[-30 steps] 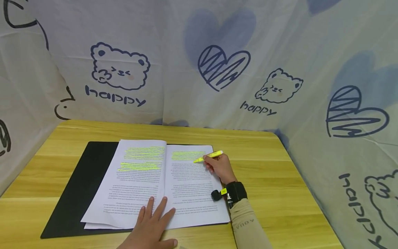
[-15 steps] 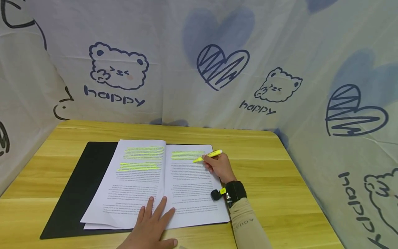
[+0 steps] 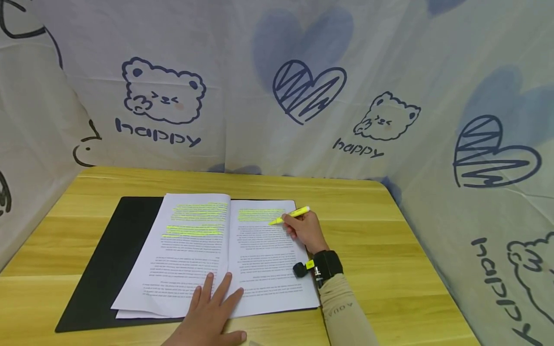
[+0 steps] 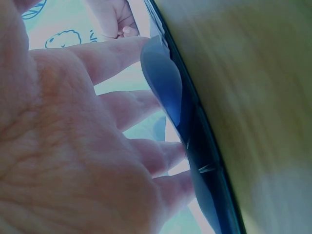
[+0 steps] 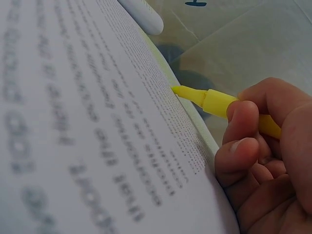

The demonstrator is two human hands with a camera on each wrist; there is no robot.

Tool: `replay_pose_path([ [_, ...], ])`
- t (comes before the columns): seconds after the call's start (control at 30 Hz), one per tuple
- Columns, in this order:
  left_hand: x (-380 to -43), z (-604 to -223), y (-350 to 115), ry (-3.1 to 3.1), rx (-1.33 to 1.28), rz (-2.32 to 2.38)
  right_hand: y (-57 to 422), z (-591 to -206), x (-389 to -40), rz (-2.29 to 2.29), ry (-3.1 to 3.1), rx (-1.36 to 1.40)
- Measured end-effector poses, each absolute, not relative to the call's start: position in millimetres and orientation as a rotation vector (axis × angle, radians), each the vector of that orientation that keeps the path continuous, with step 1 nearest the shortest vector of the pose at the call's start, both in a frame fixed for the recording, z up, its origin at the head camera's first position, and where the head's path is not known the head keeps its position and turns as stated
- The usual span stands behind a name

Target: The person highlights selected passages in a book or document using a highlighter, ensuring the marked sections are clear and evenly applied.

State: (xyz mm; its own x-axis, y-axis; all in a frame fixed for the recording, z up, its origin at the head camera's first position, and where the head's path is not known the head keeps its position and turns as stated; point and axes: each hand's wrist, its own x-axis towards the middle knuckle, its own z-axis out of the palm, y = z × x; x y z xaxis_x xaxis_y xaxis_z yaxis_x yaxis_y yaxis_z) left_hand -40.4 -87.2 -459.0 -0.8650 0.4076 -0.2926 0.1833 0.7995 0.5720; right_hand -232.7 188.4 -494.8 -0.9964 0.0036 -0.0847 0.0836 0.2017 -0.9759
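My right hand [image 3: 308,230] pinches a yellow highlighter [image 3: 298,212] between thumb and fingers. In the right wrist view the highlighter [image 5: 219,103] is uncapped, its tip right at the printed page [image 5: 63,126]. Printed sheets lie spread as two pages, the left one [image 3: 182,269] and the right one [image 3: 272,264]. Yellow marks cover upper lines on both. Low on the pages, my left hand [image 3: 212,312] rests with its fingers straight and spread. The left wrist view shows this hand's palm [image 4: 73,131], with the fingertips at the paper's edge.
A black folder [image 3: 104,259] lies under the papers and shows along their left side. Beneath it is a wooden table [image 3: 368,269]. A pale cloth [image 3: 242,86] printed with bears and hearts hangs around the table. My right wrist wears a black strap with a small camera [image 3: 326,265].
The head view has shifted very slightly. The highlighter and both hands stay in practically the same places on the pages.
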Motion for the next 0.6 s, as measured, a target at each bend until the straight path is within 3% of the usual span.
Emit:
replay_pose_path([
  [0.6, -40.5, -458.7, -87.1, 2.585, 0.442, 0.765, 189.6, -496.0, -234.0, -1.968, 2.395, 0.088],
])
